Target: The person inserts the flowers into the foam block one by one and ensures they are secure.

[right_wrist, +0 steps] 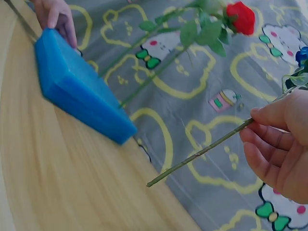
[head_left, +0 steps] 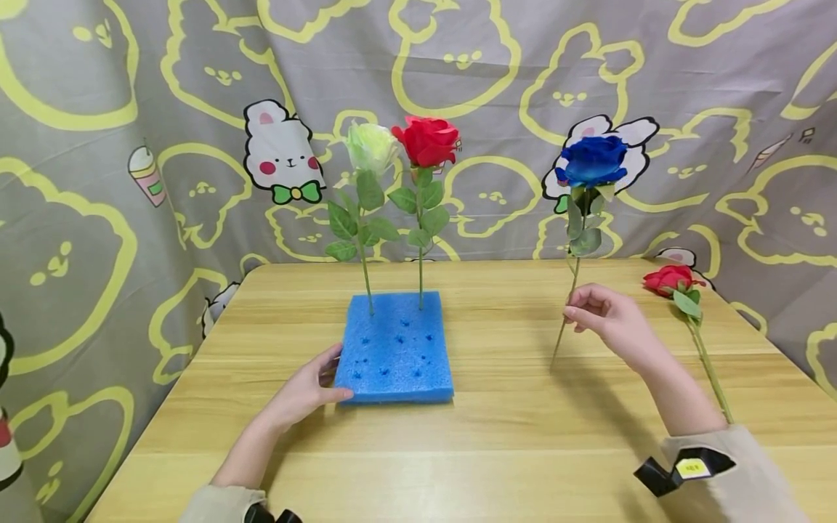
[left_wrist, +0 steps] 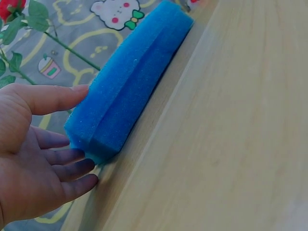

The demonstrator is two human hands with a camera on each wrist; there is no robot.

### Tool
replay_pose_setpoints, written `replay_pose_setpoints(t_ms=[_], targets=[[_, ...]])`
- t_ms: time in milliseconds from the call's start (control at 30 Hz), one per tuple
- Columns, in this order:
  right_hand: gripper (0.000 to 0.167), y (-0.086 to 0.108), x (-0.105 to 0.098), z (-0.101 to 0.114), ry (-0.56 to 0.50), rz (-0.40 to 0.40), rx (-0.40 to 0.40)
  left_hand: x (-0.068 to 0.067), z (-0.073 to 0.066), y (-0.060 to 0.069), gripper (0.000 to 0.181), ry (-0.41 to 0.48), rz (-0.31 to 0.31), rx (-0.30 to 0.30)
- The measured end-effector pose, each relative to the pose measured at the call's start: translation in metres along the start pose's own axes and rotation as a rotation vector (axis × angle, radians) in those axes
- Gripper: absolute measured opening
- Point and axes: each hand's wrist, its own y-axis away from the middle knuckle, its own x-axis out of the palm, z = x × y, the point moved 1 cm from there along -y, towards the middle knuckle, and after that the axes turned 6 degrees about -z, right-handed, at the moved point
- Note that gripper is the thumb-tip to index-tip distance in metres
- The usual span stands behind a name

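A blue foam block [head_left: 396, 370] with several small holes in its top lies on the table. A pale green-white artificial rose [head_left: 371, 147] and a red artificial rose [head_left: 428, 142] stand upright near its back edge. My left hand [head_left: 306, 391] touches the block's left side, its thumb at the front corner and its fingers loosely extended, as the left wrist view shows. My right hand [head_left: 608, 319] pinches the stem of a blue artificial rose [head_left: 593, 161] between thumb and fingers. That rose is held bloom up, right of the block, with its bare stem end [right_wrist: 168, 173] pointing down.
Another red rose [head_left: 673, 280] lies on the wooden table [head_left: 497, 450] at the right, beyond my right forearm, its stem running toward me. A grey curtain [head_left: 497, 73] with yellow cartoon outlines hangs behind and beside the table.
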Motion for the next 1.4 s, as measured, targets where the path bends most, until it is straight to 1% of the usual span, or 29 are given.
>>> replay_pose_setpoints(t_ms=[200,300,500,700,833,1033,1200,1333,1400], targets=[[0.013,-0.010,0.017,0.025,-0.069,-0.004,-0.049,0.000,0.000,0.000,0.086,0.005,-0.001,-0.007],[0.011,-0.015,0.028,0.039,-0.103,0.007,-0.079,0.000,0.000,0.000,0.085,0.000,0.001,-0.009],[0.009,-0.024,0.054,0.062,-0.158,0.067,-0.125,0.000,0.001,0.001,0.085,-0.001,0.004,-0.009],[0.005,-0.031,0.083,0.080,-0.176,0.120,-0.181,-0.001,0.001,0.002,0.085,-0.005,0.000,-0.011],[0.004,-0.034,0.106,0.092,-0.223,0.140,-0.193,-0.001,0.000,0.002,0.085,-0.013,-0.005,-0.011],[0.006,-0.038,0.140,0.101,-0.270,0.161,-0.196,-0.002,-0.001,0.002,0.086,-0.015,0.000,-0.008],[0.004,-0.042,0.163,0.104,-0.277,0.190,-0.260,-0.001,0.001,0.000,0.086,-0.008,0.004,-0.008],[0.004,-0.044,0.180,0.107,-0.263,0.203,-0.289,0.000,0.002,-0.001,0.085,0.005,0.004,-0.014],[0.004,-0.045,0.188,0.108,-0.237,0.199,-0.294,0.000,0.002,0.000,0.085,0.003,0.001,-0.016]])
